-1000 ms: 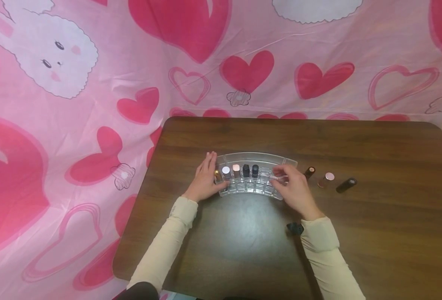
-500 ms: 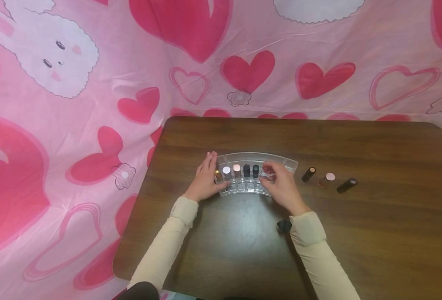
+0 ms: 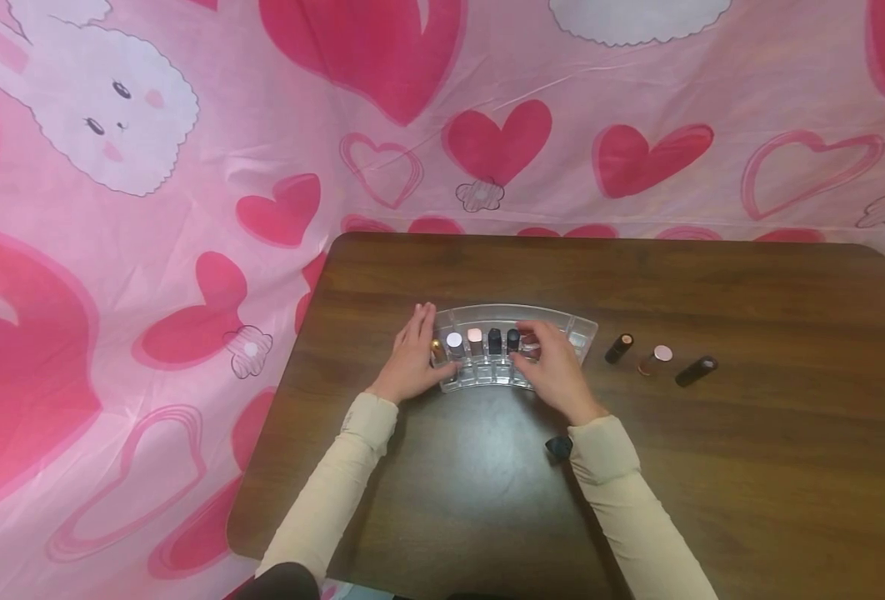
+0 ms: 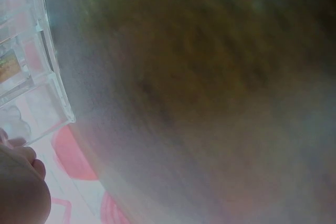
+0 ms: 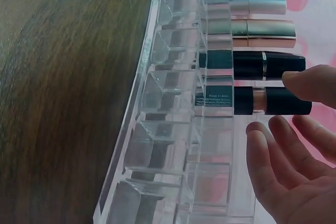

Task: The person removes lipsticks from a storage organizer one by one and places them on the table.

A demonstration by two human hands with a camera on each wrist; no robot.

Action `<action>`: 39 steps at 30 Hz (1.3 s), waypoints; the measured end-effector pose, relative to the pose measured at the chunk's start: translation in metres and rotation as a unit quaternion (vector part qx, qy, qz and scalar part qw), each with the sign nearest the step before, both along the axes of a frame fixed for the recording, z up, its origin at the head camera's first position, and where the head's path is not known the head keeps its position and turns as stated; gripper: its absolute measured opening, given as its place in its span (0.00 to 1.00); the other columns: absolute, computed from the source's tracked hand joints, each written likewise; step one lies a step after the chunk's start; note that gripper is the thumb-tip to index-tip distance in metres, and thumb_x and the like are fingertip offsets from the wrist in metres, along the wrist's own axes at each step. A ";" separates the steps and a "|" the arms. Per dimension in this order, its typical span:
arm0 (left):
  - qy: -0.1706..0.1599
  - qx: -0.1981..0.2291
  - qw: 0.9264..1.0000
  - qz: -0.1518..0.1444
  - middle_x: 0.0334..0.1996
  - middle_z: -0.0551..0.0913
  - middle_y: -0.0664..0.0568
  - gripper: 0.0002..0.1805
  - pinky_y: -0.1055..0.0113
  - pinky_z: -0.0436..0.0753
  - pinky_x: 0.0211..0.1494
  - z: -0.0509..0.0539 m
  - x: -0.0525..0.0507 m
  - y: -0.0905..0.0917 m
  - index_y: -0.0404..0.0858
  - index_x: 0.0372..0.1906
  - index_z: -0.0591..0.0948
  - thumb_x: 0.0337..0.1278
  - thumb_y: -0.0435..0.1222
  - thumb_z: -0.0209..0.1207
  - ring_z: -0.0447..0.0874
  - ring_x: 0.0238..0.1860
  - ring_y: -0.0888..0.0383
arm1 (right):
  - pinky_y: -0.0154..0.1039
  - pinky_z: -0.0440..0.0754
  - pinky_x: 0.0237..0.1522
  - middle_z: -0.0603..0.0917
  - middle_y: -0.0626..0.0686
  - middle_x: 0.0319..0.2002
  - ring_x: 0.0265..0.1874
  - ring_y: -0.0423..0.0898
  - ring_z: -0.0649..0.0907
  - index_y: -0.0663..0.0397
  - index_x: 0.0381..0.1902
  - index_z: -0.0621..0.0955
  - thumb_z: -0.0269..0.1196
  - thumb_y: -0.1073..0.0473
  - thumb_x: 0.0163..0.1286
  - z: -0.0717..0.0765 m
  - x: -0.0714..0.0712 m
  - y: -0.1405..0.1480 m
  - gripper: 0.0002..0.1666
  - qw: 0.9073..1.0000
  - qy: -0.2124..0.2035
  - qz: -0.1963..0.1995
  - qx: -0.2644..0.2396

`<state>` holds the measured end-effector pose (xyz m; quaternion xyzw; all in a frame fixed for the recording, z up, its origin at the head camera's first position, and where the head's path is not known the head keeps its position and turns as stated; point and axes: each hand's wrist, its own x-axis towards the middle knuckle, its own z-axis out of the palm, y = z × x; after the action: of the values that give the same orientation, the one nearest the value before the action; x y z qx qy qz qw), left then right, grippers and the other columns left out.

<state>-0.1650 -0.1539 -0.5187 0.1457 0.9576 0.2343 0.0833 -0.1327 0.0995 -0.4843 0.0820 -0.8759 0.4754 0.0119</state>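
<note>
A clear curved lipstick rack point(image 3: 517, 312) stands on the table. Upright in one of its rows are a gold lipstick point(image 3: 437, 348), a silver one point(image 5: 262, 1), a rose-gold one point(image 5: 268, 33) and two black lipsticks point(image 5: 252, 65). My left hand point(image 3: 411, 358) rests against the rack's left end, fingers extended, thumb along the front. At the end black lipstick point(image 5: 289, 100), my right hand point(image 3: 555, 369) has its thumb over the cap; the other fingers are loosely bent beside it, with a gap showing in the right wrist view. The left wrist view is mostly blurred.
Right of the rack, three more lipsticks stand or lean on the brown table point(image 3: 787, 333): an open-topped black one point(image 3: 618, 348), a pink-capped one point(image 3: 656, 360) and a black one point(image 3: 696, 371). A pink heart-printed cloth point(image 3: 382, 75) hangs behind.
My right hand has moved left along the rack, from the vacant right-hand compartments to the end black lipstick. My left hand and the lipsticks have stayed put.
</note>
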 end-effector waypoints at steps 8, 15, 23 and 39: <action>0.000 -0.002 1.000 0.002 0.79 0.40 0.51 0.60 0.47 0.48 0.78 0.000 -0.002 0.000 0.43 0.78 0.41 0.48 0.60 0.63 0.32 0.79 0.54 | 0.50 0.83 0.49 0.80 0.63 0.47 0.46 0.57 0.82 0.66 0.56 0.75 0.67 0.67 0.57 -0.002 -0.002 -0.003 0.27 1.000 0.009 0.002 0.004; 0.004 -0.007 1.000 0.001 0.79 0.40 0.51 0.60 0.47 0.48 0.78 0.000 -0.002 0.001 0.43 0.78 0.41 0.48 0.60 0.63 0.32 0.79 0.54 | 0.49 0.83 0.50 0.80 0.62 0.47 0.46 0.56 0.83 0.64 0.54 0.76 0.66 0.66 0.58 -0.006 -0.004 -0.004 0.25 1.000 0.010 0.006 0.012; 0.003 -0.003 1.000 0.004 0.79 0.41 0.52 0.60 0.47 0.48 0.78 0.000 -0.001 0.001 0.43 0.78 0.42 0.48 0.60 0.64 0.32 0.79 0.54 | 0.50 0.82 0.48 0.82 0.61 0.45 0.45 0.56 0.83 0.62 0.52 0.78 0.66 0.67 0.57 -0.007 -0.004 -0.006 0.23 0.999 0.021 0.002 0.024; 0.002 0.000 1.000 0.008 0.79 0.41 0.51 0.61 0.45 0.49 0.78 0.000 0.000 0.001 0.43 0.77 0.42 0.47 0.58 0.65 0.33 0.79 0.53 | 0.51 0.81 0.48 0.82 0.60 0.44 0.44 0.55 0.83 0.61 0.51 0.79 0.66 0.66 0.58 -0.011 -0.003 -0.011 0.21 0.999 0.029 -0.013 0.039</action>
<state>-0.1654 -0.1530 -0.5185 0.1380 0.9589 0.2347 0.0796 -0.1358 0.0883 -0.4957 0.0848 -0.8939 0.4383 0.0403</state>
